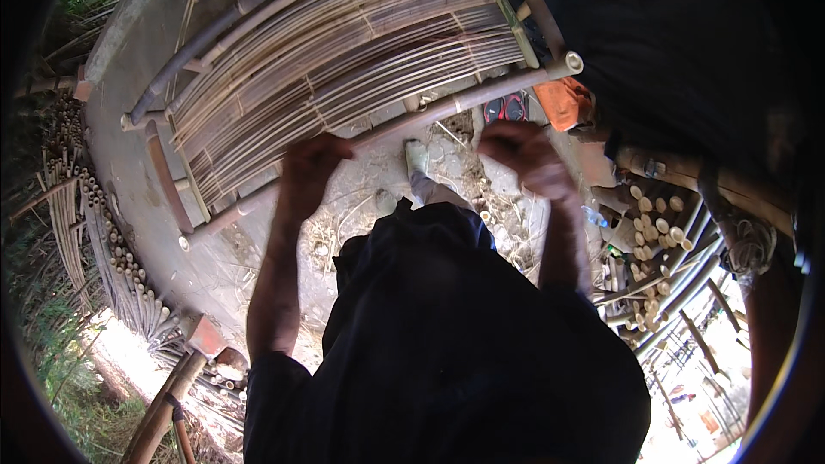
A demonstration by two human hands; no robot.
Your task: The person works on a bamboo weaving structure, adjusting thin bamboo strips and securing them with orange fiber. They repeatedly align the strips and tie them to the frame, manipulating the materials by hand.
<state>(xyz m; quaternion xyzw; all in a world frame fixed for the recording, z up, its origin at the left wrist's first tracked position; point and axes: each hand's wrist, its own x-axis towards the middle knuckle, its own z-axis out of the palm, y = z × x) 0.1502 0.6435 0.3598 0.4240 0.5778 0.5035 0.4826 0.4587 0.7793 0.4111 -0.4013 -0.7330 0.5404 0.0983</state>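
Note:
A low bamboo frame, like a bench or bed [378, 43], spans the upper middle, with thin split-bamboo slats laid lengthwise and crossed by a few ties. Its thick front pole [438, 110] runs nearest me. My left hand [314, 170] is over or just in front of that pole with its fingers curled together; anything inside them is hidden. To the right, in front of the pole's right part, my right hand [528, 157] is raised, dark and slightly blurred. Its fingers look bent inward, and I cannot make out what they hold, if anything.
Orange cloth [565, 103] lies by the frame's right end, beside dark sandals with red [505, 108]. Cut bamboo poles are stacked at right [657, 228] and left [120, 249]. Straw and scraps [344, 236] litter the ground around my foot [417, 157]. A thick wooden beam [713, 182] stands at right.

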